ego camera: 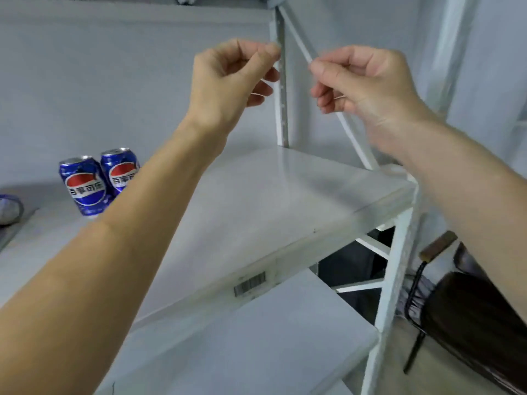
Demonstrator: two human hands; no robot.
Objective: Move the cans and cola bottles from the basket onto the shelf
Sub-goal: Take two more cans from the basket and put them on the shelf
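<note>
**Both hands up and empty over the shelf, two cola cans placed**

Containers first: no basket in frame, so can't tell what's in it. At bottom right there's a dark brown rounded object [473,332] with black cord handles beside the rack; can't tell what it is or what it holds.

Task items: two blue cola cans [98,182] stand upright on the white shelf board [256,212], at its far left near the wall. They sit just beside each other, red-white-blue logos facing the camera. The left forearm crosses in front and clips the right-hand can's lower edge. No cola bottles visible.

Hands: left hand [228,81] and right hand [368,81] are raised above the board, near each other, both in front of the rack's rear upright [281,89]. Fingers loosely curled, thumb and forefinger close together on each, nothing gripped.

Around: a barcode sticker [249,283] on the board's front edge, a second white board [271,337] below, a white diagonal brace [353,138] behind the right hand. A blue-grey object [10,208] sits at the left edge, cut off.
</note>
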